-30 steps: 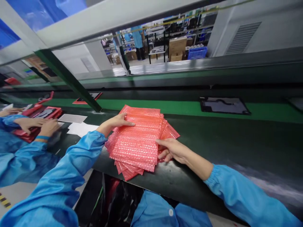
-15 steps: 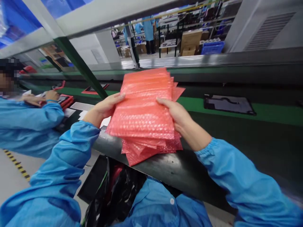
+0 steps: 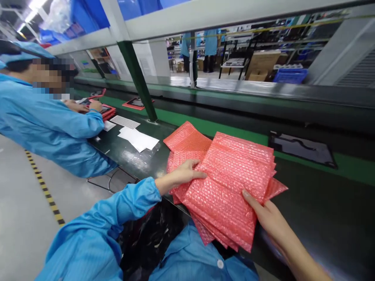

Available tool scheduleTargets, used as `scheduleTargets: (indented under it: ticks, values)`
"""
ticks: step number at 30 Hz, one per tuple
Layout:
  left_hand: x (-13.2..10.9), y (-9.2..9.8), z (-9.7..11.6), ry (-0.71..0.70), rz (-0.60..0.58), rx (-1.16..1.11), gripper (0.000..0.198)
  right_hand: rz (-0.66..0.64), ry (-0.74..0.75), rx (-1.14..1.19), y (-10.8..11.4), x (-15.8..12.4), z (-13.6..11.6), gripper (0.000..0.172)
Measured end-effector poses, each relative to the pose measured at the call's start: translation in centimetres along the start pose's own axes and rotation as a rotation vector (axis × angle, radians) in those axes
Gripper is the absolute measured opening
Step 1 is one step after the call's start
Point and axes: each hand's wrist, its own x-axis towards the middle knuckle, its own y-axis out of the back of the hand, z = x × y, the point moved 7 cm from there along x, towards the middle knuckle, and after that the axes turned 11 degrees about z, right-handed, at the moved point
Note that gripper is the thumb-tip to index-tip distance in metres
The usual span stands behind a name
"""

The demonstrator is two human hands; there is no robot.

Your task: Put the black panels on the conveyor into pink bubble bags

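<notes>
A thick stack of red bubble-wrap bags [image 3: 228,183] is held between my two hands, tilted over the bench's front edge. My left hand [image 3: 187,173] grips its left side, thumb on top. On the right side my right hand [image 3: 260,210] closes around the edge, thumb on the top bag and fingers underneath. Behind the stack, more red bubble-wrap bags [image 3: 186,140] lie loosely on the dark bench, partly covered by the held ones.
White paper sheets [image 3: 140,139] lie left on the bench. A flat dark panel [image 3: 303,148] rests on the green strip. A co-worker in a blue smock [image 3: 55,128] handles red-wrapped items at the left. A green post [image 3: 137,80] rises behind. A black plastic bag [image 3: 146,234] hangs below.
My hands have brought the stack down and right, turning it, and the other bags are now exposed at its left. The view has swung left.
</notes>
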Motion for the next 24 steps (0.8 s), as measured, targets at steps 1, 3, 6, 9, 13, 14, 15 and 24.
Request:
scheduleTargets:
  ticks: [1,3,6,9,13,14,15,24]
  values:
    - [-0.2,-0.1,0.5,-0.085,0.024,0.080,0.042,0.012,-0.029,0.032,0.5,-0.8,0.0,0.070]
    - [-0.4,0.3,2.2,-0.281,0.110,0.277,0.031,-0.008,-0.134,0.106,0.8,-2.3,0.3,0.072]
    - [0.6,1.3,5.0,-0.430,0.099,0.419,0.019,-0.140,-0.320,0.218,-1.0,-4.5,1.2,0.066]
    - [3.0,3.3,6.7,-0.324,0.004,0.457,0.024,-0.263,-0.474,0.346,-4.9,-6.9,2.5,0.055]
    - [6.2,5.5,7.4,-0.204,-0.069,0.670,0.033,-0.371,-0.645,0.472,-10.9,-10.6,4.7,0.049]
    - [6.5,5.6,7.3,-0.192,-0.114,0.717,0.032,-0.372,-0.661,0.499,-11.8,-11.3,5.1,0.049]
    - [6.6,5.4,7.1,-0.197,-0.156,0.753,0.030,-0.365,-0.663,0.527,-12.5,-11.8,5.3,0.050]
    - [-2.5,-0.2,8.3,-0.330,-0.318,0.576,0.023,-0.189,-0.493,0.538,-5.4,-12.3,5.5,0.065]
